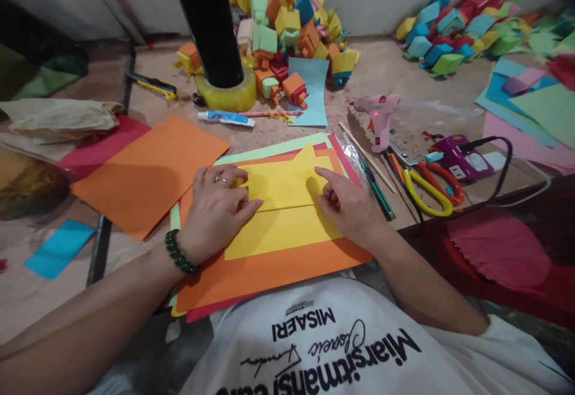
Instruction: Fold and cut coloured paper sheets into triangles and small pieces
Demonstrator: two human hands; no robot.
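Observation:
A sheet of yellow paper (278,233) lies on a stack of coloured sheets, with a folded yellow layer (287,188) across its upper part and a crease line along the lower edge of that layer. My left hand (220,203), with a ring and a green bead bracelet, grips the left side of the fold between thumb and curled fingers. At the right side is my right hand (341,203), its index finger stretched along the paper and its other fingers curled in by the thumb. A pointed yellow corner (306,152) sticks up behind the fold. The fingertips' undersides are hidden.
Orange sheets (155,170) lie left. A phone (209,23) stands in a tape roll (229,90) before piled paper figures (287,20). Right are a pink glue gun (381,116), scissors (426,194) and a purple power adapter (462,158) with a cable. A cutter (155,86) lies upper left.

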